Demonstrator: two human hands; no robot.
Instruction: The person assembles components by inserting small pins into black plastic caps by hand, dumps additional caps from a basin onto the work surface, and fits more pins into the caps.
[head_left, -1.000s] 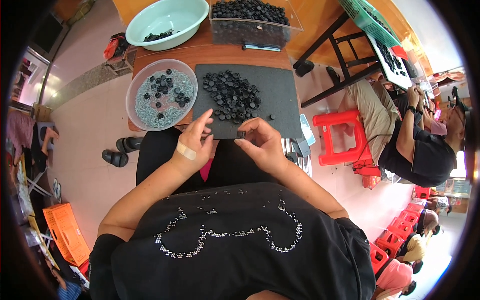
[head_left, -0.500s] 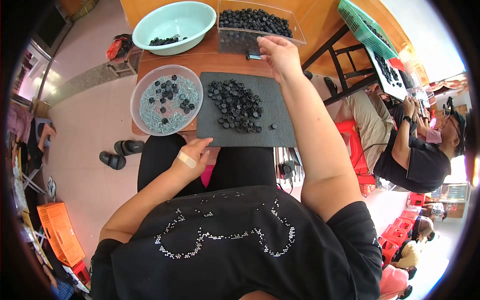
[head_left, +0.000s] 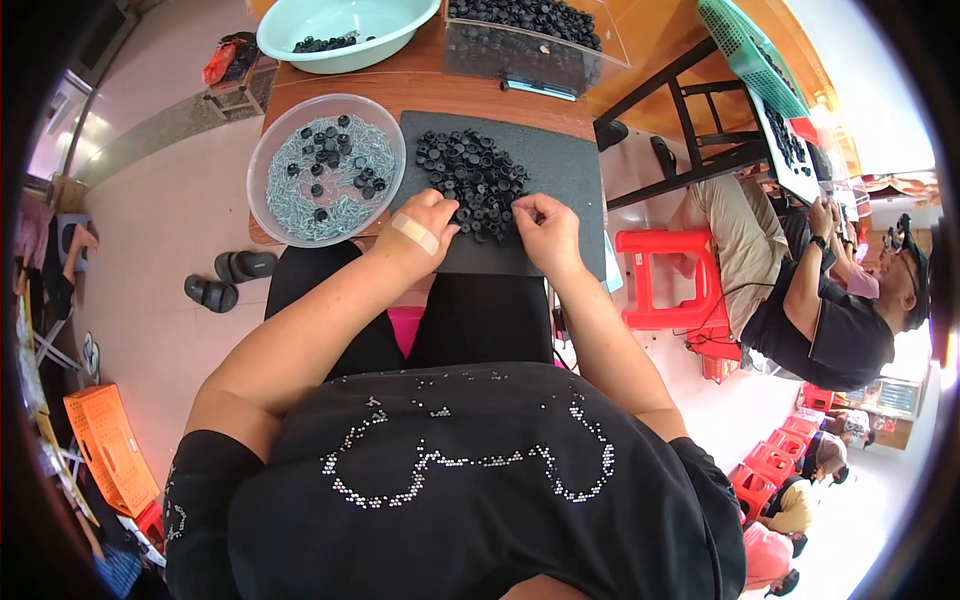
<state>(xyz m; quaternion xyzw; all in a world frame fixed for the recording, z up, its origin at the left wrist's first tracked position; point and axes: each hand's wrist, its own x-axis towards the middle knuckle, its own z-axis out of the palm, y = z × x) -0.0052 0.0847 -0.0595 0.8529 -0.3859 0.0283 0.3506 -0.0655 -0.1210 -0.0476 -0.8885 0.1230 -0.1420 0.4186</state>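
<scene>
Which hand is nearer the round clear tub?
Left: the left hand is just lower right of the round clear tub; the right hand is farther, at the black pile's right edge.

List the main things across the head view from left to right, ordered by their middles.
Orange crate → black sandals → clear round tub → left hand → pile of small black pieces → right hand → red stool.

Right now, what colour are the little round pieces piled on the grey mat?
The little round pieces are black; the head view shows them best.
</scene>
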